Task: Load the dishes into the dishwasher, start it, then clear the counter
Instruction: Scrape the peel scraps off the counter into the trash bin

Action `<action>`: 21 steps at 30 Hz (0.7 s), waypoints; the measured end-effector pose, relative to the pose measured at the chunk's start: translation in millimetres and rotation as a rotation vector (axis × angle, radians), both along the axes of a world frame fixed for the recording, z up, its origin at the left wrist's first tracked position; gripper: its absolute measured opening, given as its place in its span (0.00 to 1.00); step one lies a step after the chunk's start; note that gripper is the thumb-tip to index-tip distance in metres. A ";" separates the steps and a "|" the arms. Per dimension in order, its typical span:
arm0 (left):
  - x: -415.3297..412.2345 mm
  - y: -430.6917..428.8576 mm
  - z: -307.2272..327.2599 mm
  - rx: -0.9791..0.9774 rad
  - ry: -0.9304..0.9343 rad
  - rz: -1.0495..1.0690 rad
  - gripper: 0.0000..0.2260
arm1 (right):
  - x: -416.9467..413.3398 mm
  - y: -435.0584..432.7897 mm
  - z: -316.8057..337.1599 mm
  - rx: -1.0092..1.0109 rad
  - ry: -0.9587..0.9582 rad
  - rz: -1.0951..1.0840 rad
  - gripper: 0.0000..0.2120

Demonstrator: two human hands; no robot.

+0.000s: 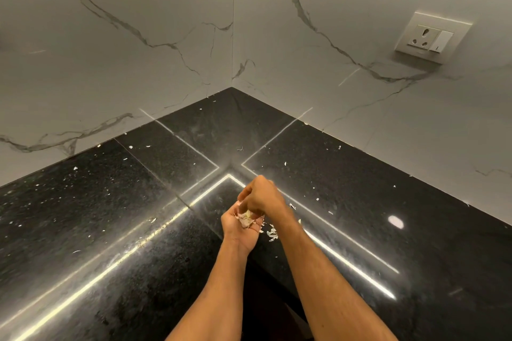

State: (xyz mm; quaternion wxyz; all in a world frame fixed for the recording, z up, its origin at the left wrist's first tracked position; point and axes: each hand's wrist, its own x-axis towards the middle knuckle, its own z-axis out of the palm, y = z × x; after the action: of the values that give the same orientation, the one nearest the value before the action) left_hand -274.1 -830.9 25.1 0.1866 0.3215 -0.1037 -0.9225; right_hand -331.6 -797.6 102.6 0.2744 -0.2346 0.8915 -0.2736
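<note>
A black granite counter (pixel 110 216) fills an inner corner under marble walls. My left hand (pixel 235 225) lies palm up at the counter's inner front corner, cupping a small heap of pale peel scraps (pixel 247 219). My right hand (pixel 259 196) hovers just over that palm, its fingertips bunched downward onto the heap, pinching scraps. A few more pale scraps (pixel 273 232) lie on the counter right beside my left hand. No dishes or dishwasher are in view.
Small white flecks are scattered over the counter, thicker on the left part (pixel 74 169) and along the right part (pixel 317 199). A wall socket with a switch (pixel 432 37) sits on the right wall. The dark gap below the counter edge (pixel 266 299) lies between my forearms.
</note>
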 end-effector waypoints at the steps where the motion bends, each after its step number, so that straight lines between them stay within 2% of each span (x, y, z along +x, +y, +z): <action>1: -0.3 -0.5 -0.7 0.011 0.008 0.008 0.17 | -2.2 0.6 4.4 -0.020 -0.001 -0.018 0.05; 4: 0.2 -3.5 -3.0 0.064 0.053 0.011 0.16 | -13.3 7.2 6.0 -0.099 0.010 -0.132 0.05; 6: 1.1 -8.2 -4.9 0.099 0.086 0.010 0.17 | -24.3 19.9 -5.6 -0.116 0.105 -0.250 0.08; 9: 3.4 -16.5 -8.0 0.120 0.099 0.017 0.17 | -31.5 52.0 -32.1 0.029 0.207 -0.383 0.09; 11: 6.5 -20.8 -9.6 0.116 0.104 0.025 0.17 | -25.4 71.2 -50.7 0.180 0.171 -0.377 0.10; 13: 8.2 -25.6 -12.0 0.113 0.104 0.029 0.17 | -20.5 82.0 -66.4 0.235 0.153 -0.372 0.07; 16: 9.2 -29.0 -14.0 0.111 0.106 0.034 0.17 | -20.3 77.2 -78.6 0.147 0.124 -0.452 0.05; 21: 15.7 -34.7 -20.5 0.097 0.096 0.043 0.17 | -30.1 60.8 -83.3 -0.071 -0.009 -0.425 0.14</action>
State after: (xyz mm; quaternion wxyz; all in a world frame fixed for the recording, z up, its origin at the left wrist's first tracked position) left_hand -258.4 -865.7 4.6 0.1954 0.2878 -0.0431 -0.9366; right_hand -361.7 -736.8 19.3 0.2058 -0.0495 0.9095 -0.3578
